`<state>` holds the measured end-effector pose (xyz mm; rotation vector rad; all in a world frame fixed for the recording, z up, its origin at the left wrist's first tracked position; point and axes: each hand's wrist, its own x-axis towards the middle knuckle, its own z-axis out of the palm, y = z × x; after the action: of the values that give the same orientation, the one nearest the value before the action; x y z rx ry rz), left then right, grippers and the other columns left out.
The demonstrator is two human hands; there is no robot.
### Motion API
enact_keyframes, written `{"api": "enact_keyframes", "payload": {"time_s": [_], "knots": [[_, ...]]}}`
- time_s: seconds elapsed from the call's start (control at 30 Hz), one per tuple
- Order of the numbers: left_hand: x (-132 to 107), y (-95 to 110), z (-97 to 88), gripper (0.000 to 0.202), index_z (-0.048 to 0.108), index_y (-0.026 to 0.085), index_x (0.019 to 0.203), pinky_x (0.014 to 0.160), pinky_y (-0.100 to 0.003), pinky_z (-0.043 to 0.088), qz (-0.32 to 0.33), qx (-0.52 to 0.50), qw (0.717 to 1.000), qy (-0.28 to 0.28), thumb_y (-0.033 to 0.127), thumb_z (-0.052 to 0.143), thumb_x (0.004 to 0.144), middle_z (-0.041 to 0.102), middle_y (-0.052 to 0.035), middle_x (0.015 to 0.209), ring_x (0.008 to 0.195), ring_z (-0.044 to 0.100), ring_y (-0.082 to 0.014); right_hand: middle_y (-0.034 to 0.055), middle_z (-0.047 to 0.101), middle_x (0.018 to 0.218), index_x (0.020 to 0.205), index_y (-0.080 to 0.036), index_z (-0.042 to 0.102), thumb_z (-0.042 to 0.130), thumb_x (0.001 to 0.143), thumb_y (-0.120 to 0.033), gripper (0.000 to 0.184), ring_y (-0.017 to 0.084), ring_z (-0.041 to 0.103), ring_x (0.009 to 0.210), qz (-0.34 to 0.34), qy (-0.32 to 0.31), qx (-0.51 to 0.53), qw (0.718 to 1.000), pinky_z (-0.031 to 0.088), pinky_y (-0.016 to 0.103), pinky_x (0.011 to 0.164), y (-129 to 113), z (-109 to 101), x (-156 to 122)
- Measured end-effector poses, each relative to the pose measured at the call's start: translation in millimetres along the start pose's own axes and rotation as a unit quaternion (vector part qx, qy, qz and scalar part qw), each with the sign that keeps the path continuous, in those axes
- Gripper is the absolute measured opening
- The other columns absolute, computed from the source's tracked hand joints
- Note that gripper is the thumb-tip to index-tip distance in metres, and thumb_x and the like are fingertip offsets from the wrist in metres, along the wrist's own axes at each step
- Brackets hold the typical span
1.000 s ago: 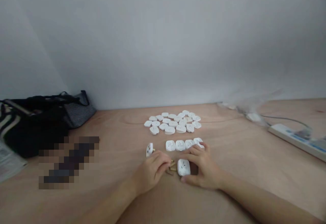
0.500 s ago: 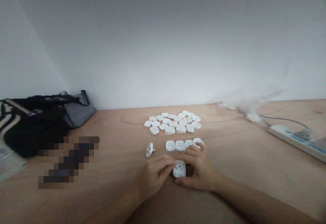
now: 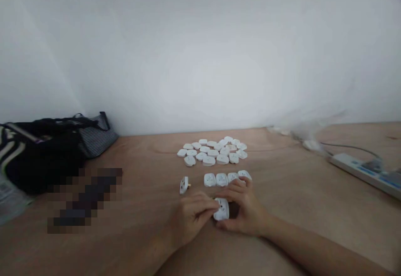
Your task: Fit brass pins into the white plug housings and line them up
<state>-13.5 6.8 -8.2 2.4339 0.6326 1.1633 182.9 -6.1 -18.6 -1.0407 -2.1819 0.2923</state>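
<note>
Pinching one white socket faceplate (image 3: 222,209) between both hands: left hand (image 3: 191,214) at 9 o'clock, right hand (image 3: 246,208) at 3 o'clock, low over the wooden table (image 3: 313,209). Faceplate row (image 3: 226,178) at 12 o'clock.

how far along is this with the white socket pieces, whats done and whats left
Seemingly done: a row of four socket pieces, lined up face-up just beyond the hands. In hand: the left hand and right hand both grip one white socket piece. Probably left: the pile of roughly twenty further back on the table, plus a piece on its edge. It looks to be at an early stage.
</note>
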Motion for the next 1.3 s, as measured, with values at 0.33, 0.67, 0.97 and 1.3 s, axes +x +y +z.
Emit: {"api": "enact_keyframes", "payload": {"time_s": [0.33, 0.67, 0.97, 1.3], "knots": [[-1, -2, -0.8, 0.015, 0.071, 0.019, 0.089, 0.070, -0.029, 0.051, 0.019, 0.004, 0.999, -0.028, 0.015, 0.057, 0.085, 0.072, -0.0064, 0.082, 0.078, 0.062, -0.0176, 0.0012, 0.067, 0.085, 0.096, -0.026, 0.064, 0.072, 0.059, -0.049, 0.044, 0.022, 0.056, 0.088, -0.014, 0.024, 0.011, 1.000, 0.024, 0.041, 0.091, 2, 1, 0], [-4, -9, -22.8, 0.010, 0.068, 0.016, 0.079, 0.064, -0.023, 0.047, -0.107, 0.050, 0.990, -0.074, 0.017, 0.059, 0.082, 0.062, -0.0032, 0.075, 0.069, 0.059, -0.0139, 0.0016, 0.065, 0.085, 0.094, -0.025, 0.064, 0.076, 0.057, -0.044, 0.043, 0.023, 0.055, 0.088, -0.006, 0.046, 0.014, 0.999, 0.025, 0.043, 0.090, 11, 2, -3], [-4, -7, -21.2, 0.008, 0.063, 0.016, 0.075, 0.064, -0.022, 0.043, -0.192, 0.090, 0.966, -0.146, 0.015, 0.057, 0.080, 0.061, -0.0010, 0.075, 0.070, 0.056, -0.0140, 0.0025, 0.064, 0.095, 0.106, -0.026, 0.055, 0.068, 0.073, -0.042, 0.038, 0.022, 0.054, 0.091, -0.051, 0.044, 0.016, 0.998, 0.025, 0.042, 0.090, 9, -1, -4], [-5, -6, -23.5, 0.011, 0.060, 0.017, 0.081, 0.065, -0.022, 0.043, -0.162, 0.081, 0.981, -0.064, 0.016, 0.050, 0.086, 0.062, 0.0009, 0.073, 0.069, 0.059, -0.0132, 0.0031, 0.060, 0.091, 0.097, -0.022, 0.047, 0.074, 0.060, -0.041, 0.050, 0.023, 0.054, 0.089, -0.011, 0.051, 0.010, 0.999, 0.027, 0.044, 0.090, 12, 5, -5]]}}
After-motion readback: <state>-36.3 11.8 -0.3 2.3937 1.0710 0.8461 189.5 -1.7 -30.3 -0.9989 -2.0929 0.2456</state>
